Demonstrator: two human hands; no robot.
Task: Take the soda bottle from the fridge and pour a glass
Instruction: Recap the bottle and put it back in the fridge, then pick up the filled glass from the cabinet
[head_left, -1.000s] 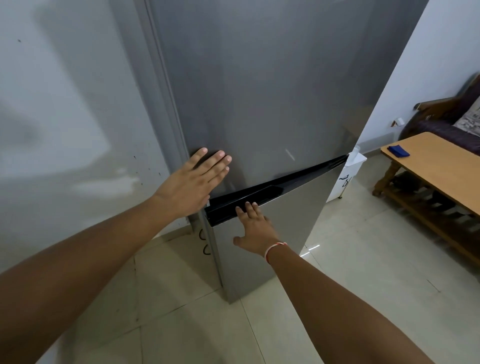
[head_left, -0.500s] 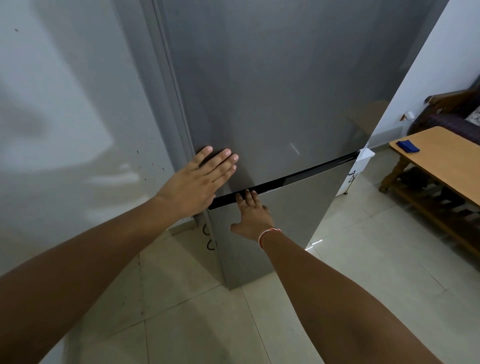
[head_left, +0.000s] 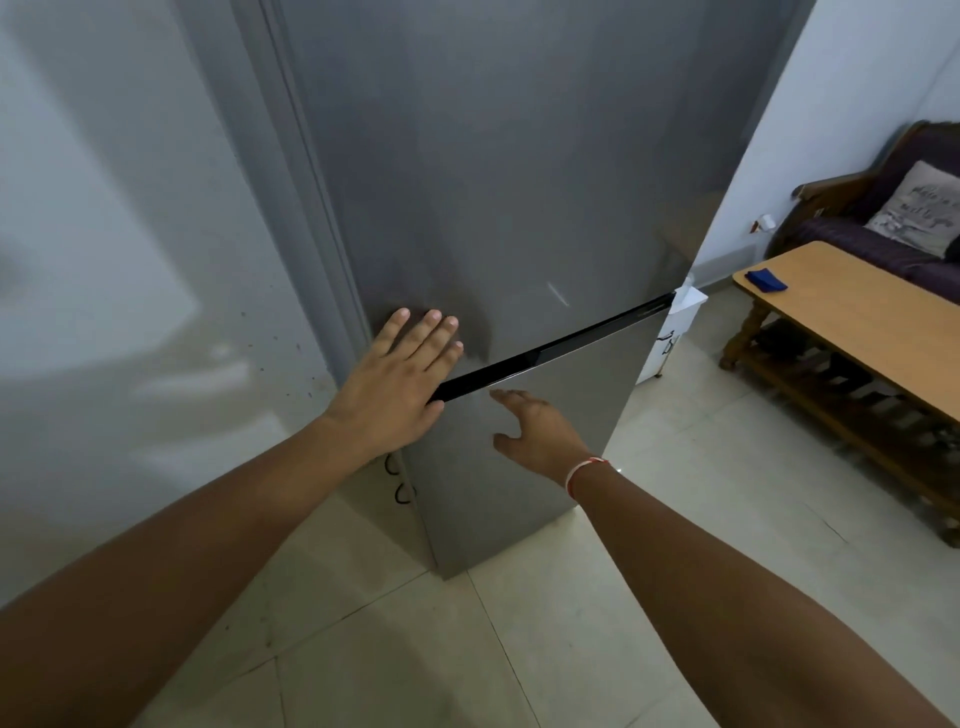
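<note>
At fridge (head_left: 519, 182) door seam | left hand (head_left: 395, 384) flat, fingers straight | right hand (head_left: 540, 431) loose, empty

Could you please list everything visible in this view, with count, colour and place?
fridge: one, grey, centre, both doors look shut, black strip between them
wall: one, pale grey, left of the fridge
table: one, light wood, right side
cloth: one, blue, on the table's far end
sofa: one, dark with wooden arms, behind the table
cushion: one, grey, on the sofa
floor: pale tiles, below
left hand: flat on the upper door, near its lower left corner
right hand: fingers loose, at the top of the lower door, red-and-white wristband
</note>
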